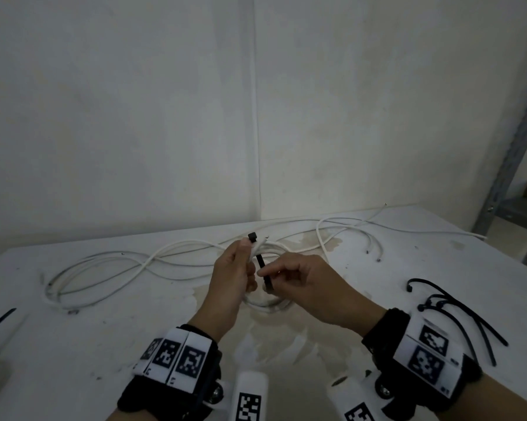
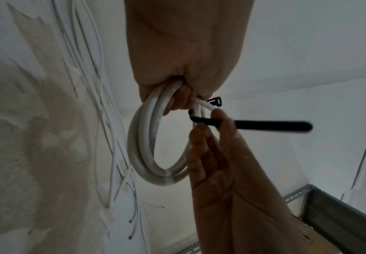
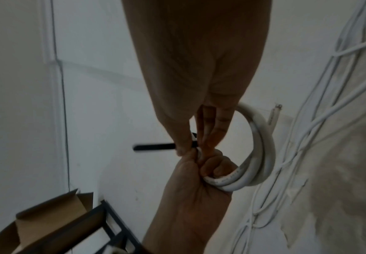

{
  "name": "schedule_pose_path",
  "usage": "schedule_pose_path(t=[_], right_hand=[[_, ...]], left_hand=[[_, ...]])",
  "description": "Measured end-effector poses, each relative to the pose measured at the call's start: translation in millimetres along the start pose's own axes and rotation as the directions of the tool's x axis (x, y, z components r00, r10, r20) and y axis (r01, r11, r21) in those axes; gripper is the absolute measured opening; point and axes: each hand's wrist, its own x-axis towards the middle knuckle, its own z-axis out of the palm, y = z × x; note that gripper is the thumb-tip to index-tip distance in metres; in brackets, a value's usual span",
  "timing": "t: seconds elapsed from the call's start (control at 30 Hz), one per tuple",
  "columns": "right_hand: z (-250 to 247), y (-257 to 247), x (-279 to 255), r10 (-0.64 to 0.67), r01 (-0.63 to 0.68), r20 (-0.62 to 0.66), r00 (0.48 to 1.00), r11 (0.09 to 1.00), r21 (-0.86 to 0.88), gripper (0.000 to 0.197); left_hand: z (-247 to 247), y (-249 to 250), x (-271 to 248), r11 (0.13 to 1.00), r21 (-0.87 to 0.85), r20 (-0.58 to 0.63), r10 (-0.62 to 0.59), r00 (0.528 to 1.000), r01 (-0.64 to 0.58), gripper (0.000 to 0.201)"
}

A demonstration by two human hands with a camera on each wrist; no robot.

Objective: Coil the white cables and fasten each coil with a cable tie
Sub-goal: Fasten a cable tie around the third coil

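Left hand (image 1: 231, 278) wrapped tight round white coil (image 2: 147, 147), fingers curled thru the ring, coil held up off table (image 1: 286, 354). Same left hand (image 3: 190, 194) seen from R wrist cam as a fist on the loops; coil (image 3: 258, 154) hangs off to one side of the fist. Cut end of cable (image 3: 274, 116) sticks out past the ring, away from the grip.

Right hand (image 1: 304, 284) just beside the left, almost touching. Thumb + finger pinch black cable tie (image 1: 263, 273) a bit below where left hand grips. Right hand (image 2: 216, 154) seen from L wrist cam w/ fingertips on the strap. Tie (image 2: 264, 125) bent round the coil right next to the grip; long tail pokes out past the pinch, away from the coil. Square head of tie (image 2: 215, 101) sits just above the grip, next to left thumb. Tail not in the head yet. In R wrist cam, tie (image 3: 153, 147) shows as dark strip sticking out from the pinch.

Behind the hands, loose white cables (image 1: 128, 262) spread over table, well apart from the grip, not coiled. Spare black ties (image 1: 456, 317) lie on table off to the right-hand side, near right wrist. More dark ties (image 1: 0, 319) at far left edge. Metal shelf (image 1: 511, 177) past table corner. Cardboard box (image 3: 47, 223) low in R wrist cam.
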Motion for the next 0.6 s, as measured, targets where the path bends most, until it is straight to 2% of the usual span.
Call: schedule_pose_path(t=[0.13,0.23,0.33,0.43,0.6], right_hand=[[0,-3,3,-0.114,0.11,-0.08,0.99,0.992,-0.056,0.021],[3,-2,7,-0.078,0.082,-0.156,0.985,0.997,0.016,0.01],[3,-1,11,-0.012,0.018,-0.213,0.977,1.0,0.023,0.013],[1,-4,14,0.03,-0.036,-0.2,0.979,0.999,-0.028,0.02],[-1,-8,13,0.025,-0.038,-0.17,0.985,0.996,-0.075,0.033]], left_hand=[[3,-3,-1,1.0,0.006,0.023,-0.012,1.0,0.012,0.029],[7,-3,-5,0.999,0.043,0.027,0.008,1.0,-0.009,0.032],[11,-2,-9,0.998,0.057,0.012,0.004,1.0,-0.004,0.038],[14,3,-9,0.999,-0.001,-0.004,-0.052,0.999,0.052,0.044],[14,7,-8,0.999,-0.008,-0.003,-0.038,0.999,0.038,0.04]])
